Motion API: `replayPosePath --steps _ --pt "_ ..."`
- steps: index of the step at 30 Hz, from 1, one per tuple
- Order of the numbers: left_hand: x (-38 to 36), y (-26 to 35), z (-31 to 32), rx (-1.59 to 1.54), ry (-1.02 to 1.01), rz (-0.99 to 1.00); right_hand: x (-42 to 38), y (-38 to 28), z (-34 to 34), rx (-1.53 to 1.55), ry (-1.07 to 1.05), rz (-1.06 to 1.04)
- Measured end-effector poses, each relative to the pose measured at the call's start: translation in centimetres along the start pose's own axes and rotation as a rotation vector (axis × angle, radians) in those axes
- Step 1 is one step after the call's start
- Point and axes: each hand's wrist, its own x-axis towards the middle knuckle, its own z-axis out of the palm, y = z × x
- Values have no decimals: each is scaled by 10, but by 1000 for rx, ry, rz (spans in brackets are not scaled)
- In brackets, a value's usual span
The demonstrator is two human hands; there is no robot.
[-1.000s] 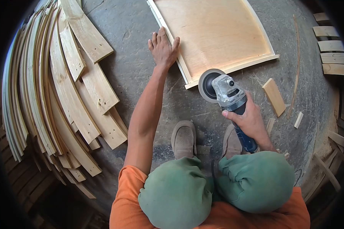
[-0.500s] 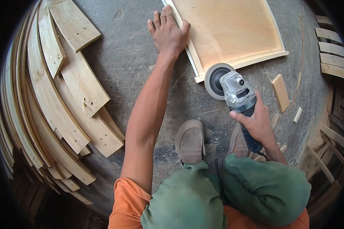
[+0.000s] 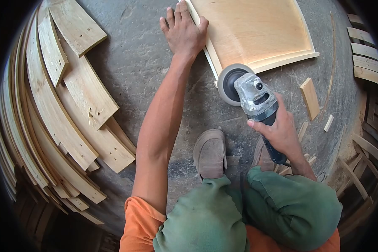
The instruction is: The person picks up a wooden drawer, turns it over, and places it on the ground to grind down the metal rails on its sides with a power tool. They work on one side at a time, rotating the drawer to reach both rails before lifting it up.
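My right hand (image 3: 279,130) is wrapped around the dark body of an angle grinder (image 3: 256,94) with a grey metal head. Its round disc (image 3: 232,84) lies over the near left corner of a framed wooden panel (image 3: 256,29), hiding part of that corner. A raised pale strip borders the panel, which lies on the floor. At the panel's left side my left hand (image 3: 185,35) grips the border rail, thumb on the inner side and the other fingers over and outside it.
Curved-looking stacked planks (image 3: 59,113) fill the left side. A small wood block (image 3: 309,98) and an offcut (image 3: 329,123) lie on the grey concrete floor (image 3: 134,50) to the right. More slats (image 3: 366,52) are at the far right. My shoe (image 3: 210,153) is below the grinder.
The grinder in my right hand has moved slightly left and up, its disc shifting further along the panel's near left corner. My left hand keeps its place on the rail.
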Motion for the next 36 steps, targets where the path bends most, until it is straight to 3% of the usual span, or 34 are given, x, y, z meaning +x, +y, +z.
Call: replayPosePath --steps 8,13,24,26,29,36 --pt "-1 -2 4 -5 65 21 0 4 -3 -33 78 -90" --pt "-1 -3 4 3 60 22 1 -7 6 -23 -19 -25" --pt "-1 -4 7 -27 35 9 2 -5 7 -16 -3 -77" --pt "-1 -5 11 110 200 94 3 -5 6 -9 -23 -51" --pt "-3 -16 18 -76 66 82 5 2 1 0 9 -46" --pt "-5 -15 19 -60 64 84 15 33 -39 31 182 4"
